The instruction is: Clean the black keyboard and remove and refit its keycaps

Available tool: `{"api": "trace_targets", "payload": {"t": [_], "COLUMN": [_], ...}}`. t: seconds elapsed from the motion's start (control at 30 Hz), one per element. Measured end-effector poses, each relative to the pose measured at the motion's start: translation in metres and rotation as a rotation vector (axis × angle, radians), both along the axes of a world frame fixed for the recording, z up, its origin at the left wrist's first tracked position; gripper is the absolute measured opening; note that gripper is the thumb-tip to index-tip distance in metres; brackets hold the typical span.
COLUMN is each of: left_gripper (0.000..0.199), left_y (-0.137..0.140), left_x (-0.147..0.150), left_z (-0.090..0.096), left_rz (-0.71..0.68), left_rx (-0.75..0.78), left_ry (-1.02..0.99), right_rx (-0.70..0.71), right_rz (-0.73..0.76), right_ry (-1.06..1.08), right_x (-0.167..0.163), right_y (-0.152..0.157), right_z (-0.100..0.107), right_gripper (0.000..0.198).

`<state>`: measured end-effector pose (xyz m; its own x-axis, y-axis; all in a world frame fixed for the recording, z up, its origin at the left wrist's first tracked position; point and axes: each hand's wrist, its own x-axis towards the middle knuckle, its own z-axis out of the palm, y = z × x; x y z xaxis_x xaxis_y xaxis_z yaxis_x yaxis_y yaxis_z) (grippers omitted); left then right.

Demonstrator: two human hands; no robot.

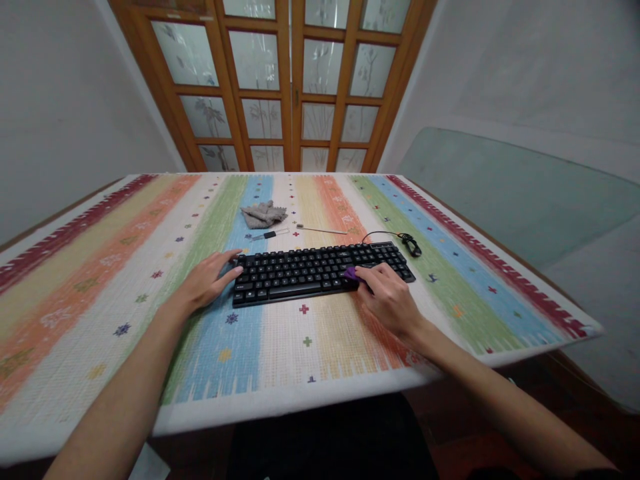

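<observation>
A black keyboard [300,272] lies flat on the table, its long side facing me. My left hand [210,277] rests at its left end, with index finger and thumb stretched apart against the edge. Over the right part of the keys, my right hand [387,293] is closed with its fingertips on a small purple wad [351,273]. The wad presses on the keys near the arrow block. Whether it is putty or cloth I cannot tell, as the fingers cover part of it.
Behind the keyboard lie a crumpled grey cloth [264,214], a black and metal clip-like item [270,235] and a thin rod with a small brush-like head [320,230]. The keyboard's coiled cable [411,245] sits at the back right. A striped cloth [285,353] covers the table.
</observation>
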<state>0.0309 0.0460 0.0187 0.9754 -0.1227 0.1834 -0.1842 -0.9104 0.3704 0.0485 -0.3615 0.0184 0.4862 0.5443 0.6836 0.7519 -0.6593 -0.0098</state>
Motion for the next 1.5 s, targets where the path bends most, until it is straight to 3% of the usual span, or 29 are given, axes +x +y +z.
{"api": "trace_targets", "payload": {"t": [0.37, 0.6, 0.77, 1.1, 1.37, 1.5], "left_gripper": [0.074, 0.074, 0.075, 0.075, 0.077, 0.076], "left_y": [-0.002, 0.0, 0.001, 0.001, 0.0, 0.0], "left_x": [-0.001, 0.001, 0.002, 0.002, 0.001, 0.001], "left_z": [0.0, -0.003, -0.004, -0.004, -0.003, -0.002], "left_rz": [0.022, 0.023, 0.026, 0.037, 0.042, 0.043], "left_rx": [-0.012, -0.024, -0.038, -0.048, -0.053, -0.051], "left_ry": [-0.004, -0.007, -0.002, -0.001, 0.004, 0.002], "right_rx": [-0.117, -0.085, 0.02, -0.075, -0.008, 0.077], "right_rz": [-0.013, 0.061, -0.039, -0.01, 0.065, -0.01], "right_ry": [0.013, 0.0, -0.094, 0.041, 0.07, -0.033], "right_x": [-0.005, -0.007, 0.003, 0.003, -0.004, 0.003], "right_y": [-0.003, -0.015, -0.03, -0.026, -0.036, -0.044], "right_z": [-0.023, -0.011, 0.002, -0.024, -0.014, -0.009], "right_gripper": [0.018, 0.02, 0.021, 0.027, 0.021, 0.023]}}
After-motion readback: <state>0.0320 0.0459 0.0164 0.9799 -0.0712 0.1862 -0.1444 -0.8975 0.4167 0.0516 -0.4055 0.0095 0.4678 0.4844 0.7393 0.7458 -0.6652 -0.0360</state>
